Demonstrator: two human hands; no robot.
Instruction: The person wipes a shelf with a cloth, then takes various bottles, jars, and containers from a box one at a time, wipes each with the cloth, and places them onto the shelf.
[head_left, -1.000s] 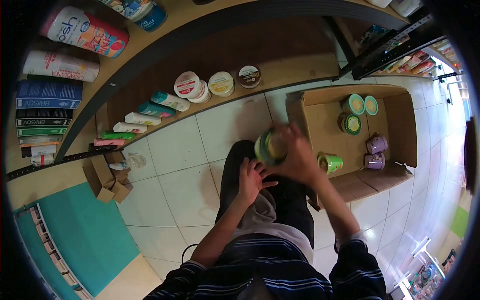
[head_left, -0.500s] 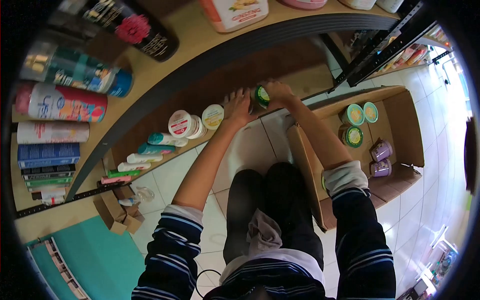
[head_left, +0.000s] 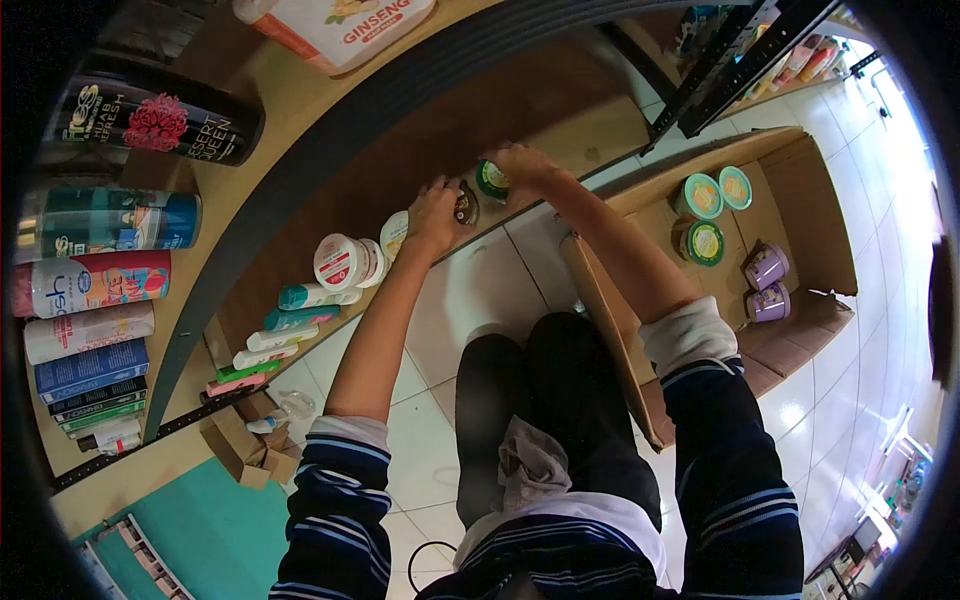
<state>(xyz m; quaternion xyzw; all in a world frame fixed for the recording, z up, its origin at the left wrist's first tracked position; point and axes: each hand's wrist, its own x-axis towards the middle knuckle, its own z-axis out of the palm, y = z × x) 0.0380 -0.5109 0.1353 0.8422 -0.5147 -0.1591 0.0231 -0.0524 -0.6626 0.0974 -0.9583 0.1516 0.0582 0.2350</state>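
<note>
Over the lower shelf (head_left: 600, 137), my left hand (head_left: 434, 217) has its fingers curled around a tub with a dark brown lid (head_left: 466, 203). Just to its right, my right hand (head_left: 526, 168) grips a green-lidded tub (head_left: 491, 181) from the far side and right. Part of each tub is hidden by fingers. Close to my left wrist stands a tub with a pale yellow label (head_left: 394, 232), partly covered by the hand. Further left are white tubs with a red-and-white lid (head_left: 341, 262) in front.
A cardboard box (head_left: 610, 330) at right holds mint-lidded tubs (head_left: 703, 197), a green-lidded tub (head_left: 703, 243) and purple tubs (head_left: 768, 303). Several bottles (head_left: 300, 296) line the shelf's left part. The upper shelf's black curved edge (head_left: 330, 130) arches overhead, with a spray can (head_left: 150, 115) on it.
The view has shifted, so the shelf sits differently in frame. My right hand has brought the green-lidded tub down beside the brown-lidded one, which now shows more clearly under my left hand.
</note>
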